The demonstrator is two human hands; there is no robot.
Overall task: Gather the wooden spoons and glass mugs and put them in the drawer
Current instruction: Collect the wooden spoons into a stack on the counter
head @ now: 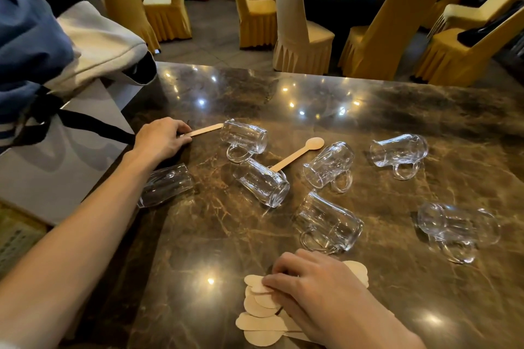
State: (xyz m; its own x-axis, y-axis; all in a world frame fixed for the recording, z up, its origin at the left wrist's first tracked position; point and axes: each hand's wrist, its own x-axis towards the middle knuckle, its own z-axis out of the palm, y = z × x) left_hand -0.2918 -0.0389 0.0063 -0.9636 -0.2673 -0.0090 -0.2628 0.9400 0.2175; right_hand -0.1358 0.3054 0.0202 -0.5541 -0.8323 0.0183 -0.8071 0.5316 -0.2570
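The left hand pinches one wooden spoon; the right hand presses the spoon pile together so none slide.

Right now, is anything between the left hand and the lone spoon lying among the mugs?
Yes. From the left hand, already gripping one wooden spoon, two toppled glass mugs lie across the direct path to the lone spoon, whose handle end touches the nearer mug.

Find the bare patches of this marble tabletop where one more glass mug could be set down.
The far strip of the brown marble tabletop, beyond the clear glass mugs, is bare, as is the near-left patch between the left forearm and the fanned pile of flat wooden spoons. The middle is crowded with mugs lying on their sides.
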